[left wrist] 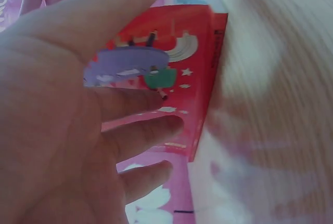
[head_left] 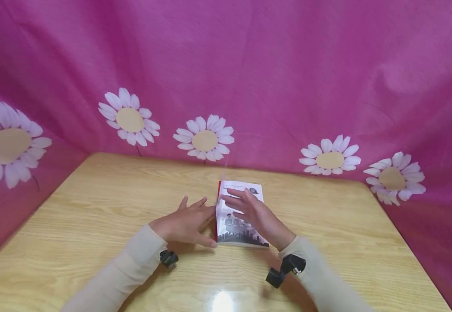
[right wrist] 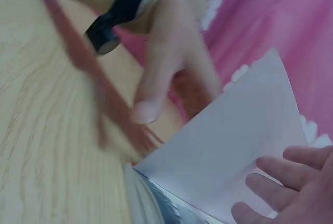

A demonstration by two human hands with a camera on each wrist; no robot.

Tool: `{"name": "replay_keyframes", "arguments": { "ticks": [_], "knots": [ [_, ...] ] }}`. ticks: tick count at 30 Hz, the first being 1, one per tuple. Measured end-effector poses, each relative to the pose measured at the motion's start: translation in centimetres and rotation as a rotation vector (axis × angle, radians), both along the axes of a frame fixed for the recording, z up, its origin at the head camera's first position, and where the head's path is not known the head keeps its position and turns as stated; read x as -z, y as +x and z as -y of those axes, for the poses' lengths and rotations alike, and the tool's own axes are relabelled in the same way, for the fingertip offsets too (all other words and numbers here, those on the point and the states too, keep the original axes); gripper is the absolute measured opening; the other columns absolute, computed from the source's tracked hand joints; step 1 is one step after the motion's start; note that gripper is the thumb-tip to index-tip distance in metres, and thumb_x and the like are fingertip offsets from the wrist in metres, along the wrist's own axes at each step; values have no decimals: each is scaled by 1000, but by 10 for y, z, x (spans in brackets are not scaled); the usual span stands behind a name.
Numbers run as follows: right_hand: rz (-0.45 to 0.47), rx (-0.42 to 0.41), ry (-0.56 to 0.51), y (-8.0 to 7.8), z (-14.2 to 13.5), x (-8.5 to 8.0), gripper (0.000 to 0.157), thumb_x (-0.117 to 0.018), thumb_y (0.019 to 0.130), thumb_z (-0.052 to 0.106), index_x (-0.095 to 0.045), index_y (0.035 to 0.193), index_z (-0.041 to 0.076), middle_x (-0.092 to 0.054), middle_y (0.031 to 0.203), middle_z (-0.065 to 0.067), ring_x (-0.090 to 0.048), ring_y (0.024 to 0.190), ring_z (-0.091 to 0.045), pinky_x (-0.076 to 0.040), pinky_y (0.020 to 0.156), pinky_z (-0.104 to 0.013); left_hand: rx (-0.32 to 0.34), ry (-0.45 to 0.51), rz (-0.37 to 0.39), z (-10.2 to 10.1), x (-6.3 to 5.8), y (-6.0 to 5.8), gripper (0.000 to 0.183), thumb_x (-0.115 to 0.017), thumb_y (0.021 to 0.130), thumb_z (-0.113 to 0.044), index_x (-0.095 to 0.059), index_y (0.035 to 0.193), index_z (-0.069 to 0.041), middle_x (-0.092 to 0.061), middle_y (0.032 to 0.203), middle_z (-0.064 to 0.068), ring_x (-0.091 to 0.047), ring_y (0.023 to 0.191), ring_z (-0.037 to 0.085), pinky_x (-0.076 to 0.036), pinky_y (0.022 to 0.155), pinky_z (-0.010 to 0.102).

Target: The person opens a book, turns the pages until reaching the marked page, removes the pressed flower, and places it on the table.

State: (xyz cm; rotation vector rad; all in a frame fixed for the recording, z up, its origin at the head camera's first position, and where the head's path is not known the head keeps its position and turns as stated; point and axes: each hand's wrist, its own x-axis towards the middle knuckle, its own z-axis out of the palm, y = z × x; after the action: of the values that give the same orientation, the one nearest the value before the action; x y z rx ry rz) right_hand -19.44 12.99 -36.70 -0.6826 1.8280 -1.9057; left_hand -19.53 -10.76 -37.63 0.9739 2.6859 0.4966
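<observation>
A book lies on the wooden table, opened at its front cover, with a greyish printed page facing up. The cover stands raised along the book's left side. Its outside is red with cartoon drawings, and its inside is plain white. My left hand is on the outer side of the cover, fingers extended and spread, with the index fingertip right at the cover's edge. Over the printed page is my right hand, its fingers extended toward the white inside of the cover. Neither hand grips anything.
The wooden table stretches around the book. Behind it and on both sides hangs a pink cloth with large white daisies. Each wrist carries a small black camera mount.
</observation>
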Motion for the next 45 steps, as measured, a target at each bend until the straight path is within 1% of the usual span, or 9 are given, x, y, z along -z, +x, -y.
{"name": "replay_keyframes", "arguments": {
  "ticks": [4, 10, 16, 20, 23, 27, 32, 35, 45],
  "knots": [
    [-111, -10, 120, 4, 16, 5, 61, -21, 106, 44, -31, 149, 2, -34, 153, -13, -27, 143, -29, -21, 113, -54, -5, 45, -8, 15, -2, 3, 86, -70, 77, -62, -39, 148, -24, -38, 152, -4, -13, 146, 34, 3, 108, 69],
    [-163, 73, 314, 9, 37, 8, 60, -29, 101, 56, -41, 147, 20, -37, 151, 6, -29, 142, -22, -29, 110, -51, -85, 123, 0, 46, -15, -1, 78, -75, 78, -53, -42, 145, -32, -40, 151, -6, -15, 145, 38, 5, 106, 70],
    [-250, 90, 458, 13, 53, 12, 59, -29, 99, 59, -46, 144, 25, -35, 152, 15, -26, 140, -4, -22, 115, -38, -226, 48, -41, 83, -22, -7, 70, -66, 90, -40, -39, 148, -11, -46, 146, 11, -29, 140, 39, -5, 107, 70],
    [-255, 72, 501, 12, 58, 14, 57, -29, 99, 59, -51, 140, 26, -34, 152, 13, -25, 141, -7, -21, 116, -38, -282, 53, -82, 94, -28, -13, 64, -59, 95, -33, -37, 147, -5, -44, 146, 15, -32, 138, 39, -7, 108, 69],
    [-265, 56, 553, 12, 62, 16, 58, -30, 99, 60, -51, 140, 26, -34, 153, 12, -25, 142, -9, -20, 116, -39, -278, 89, -125, 92, -32, -17, 62, -59, 95, -30, -37, 147, -5, -41, 148, 16, -30, 139, 38, -7, 108, 69],
    [-294, -14, 637, 14, 67, 17, 58, -33, 97, 62, -50, 141, 28, -29, 155, 10, -20, 144, -11, -17, 116, -42, -220, 66, -137, 79, -31, -19, 76, -69, 87, -38, -36, 149, -8, -35, 152, 15, -25, 142, 36, -5, 108, 68],
    [-376, -126, 728, 18, 72, 19, 56, -32, 97, 64, -49, 140, 32, -21, 159, 3, -13, 146, -17, -16, 116, -48, -143, -27, -48, 60, -20, -18, 93, -78, 76, -48, -36, 150, -12, -25, 157, 13, -16, 144, 38, -3, 107, 71],
    [-421, -152, 771, 18, 72, 18, 59, -28, 97, 65, -48, 141, 31, -20, 159, 2, -13, 146, -20, -17, 115, -50, -140, -42, 0, 52, -15, -18, 97, -80, 72, -51, -37, 149, -12, -24, 158, 13, -14, 145, 40, -1, 107, 71],
    [-433, -97, 733, 9, 57, 11, 63, -38, 96, 63, -43, 146, 25, -27, 157, 4, -26, 143, -17, -25, 113, -47, -182, -73, 32, 42, -2, -23, 94, -80, 72, -52, -39, 148, -14, -28, 156, 10, -22, 144, 35, -4, 107, 71]
  ]
}}
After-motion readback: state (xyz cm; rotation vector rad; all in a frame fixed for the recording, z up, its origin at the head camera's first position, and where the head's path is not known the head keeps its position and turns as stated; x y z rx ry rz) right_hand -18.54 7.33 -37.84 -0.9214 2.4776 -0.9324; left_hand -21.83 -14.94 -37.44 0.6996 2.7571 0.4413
